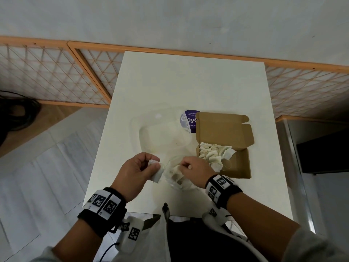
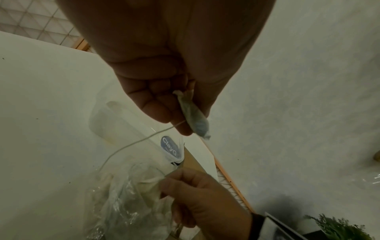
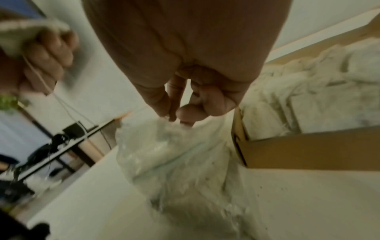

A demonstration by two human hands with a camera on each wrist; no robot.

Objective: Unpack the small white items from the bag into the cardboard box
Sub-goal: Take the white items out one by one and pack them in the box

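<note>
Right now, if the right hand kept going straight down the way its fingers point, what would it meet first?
Probably the clear plastic bag: the right hand already has its fingers at the bag's top, with the table underneath.

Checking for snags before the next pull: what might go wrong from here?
1. A thin string runs from the small white item gripped by the left hand back to the clear plastic bag; pulling may drag others out.
2. The brown cardboard box already looks crowded.
</note>
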